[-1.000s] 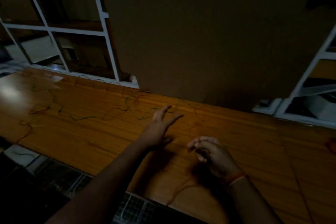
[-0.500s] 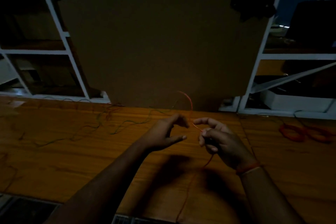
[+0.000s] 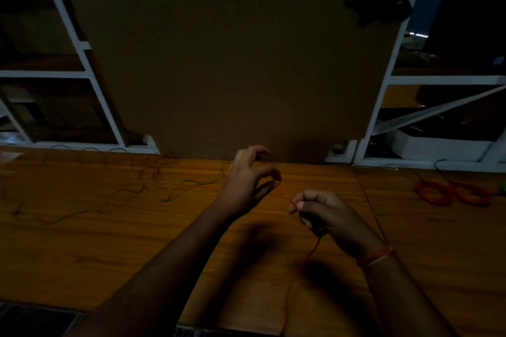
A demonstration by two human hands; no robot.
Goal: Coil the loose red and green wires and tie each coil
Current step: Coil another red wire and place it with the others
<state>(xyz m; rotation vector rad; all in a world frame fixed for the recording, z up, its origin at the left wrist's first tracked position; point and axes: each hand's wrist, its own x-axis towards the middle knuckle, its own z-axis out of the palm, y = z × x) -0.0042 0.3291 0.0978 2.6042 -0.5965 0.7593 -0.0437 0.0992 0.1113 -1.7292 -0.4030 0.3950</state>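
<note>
My right hand (image 3: pixel 325 213) is a fist over the wooden table (image 3: pixel 109 249) and grips a thin red wire (image 3: pixel 312 252). The wire hangs from the fist and trails toward the table's front edge; a short end pokes out past the thumb. My left hand (image 3: pixel 249 180) hovers just left of it, index finger curled near the thumb, other fingers raised, no wire visible between them. A loose green wire (image 3: pixel 175 191) snakes across the table's left half, tangled with dim red strands (image 3: pixel 156 169).
Two red wire coils (image 3: pixel 438 191) lie at the table's right end. A large brown cardboard sheet (image 3: pixel 232 63) stands upright behind the table. White shelf frames (image 3: pixel 90 74) flank it on both sides. The scene is very dark.
The view has swung right and up. My right hand has closed into a fist on the red wire and the arched loop is gone. My left hand has drawn slightly away.
</note>
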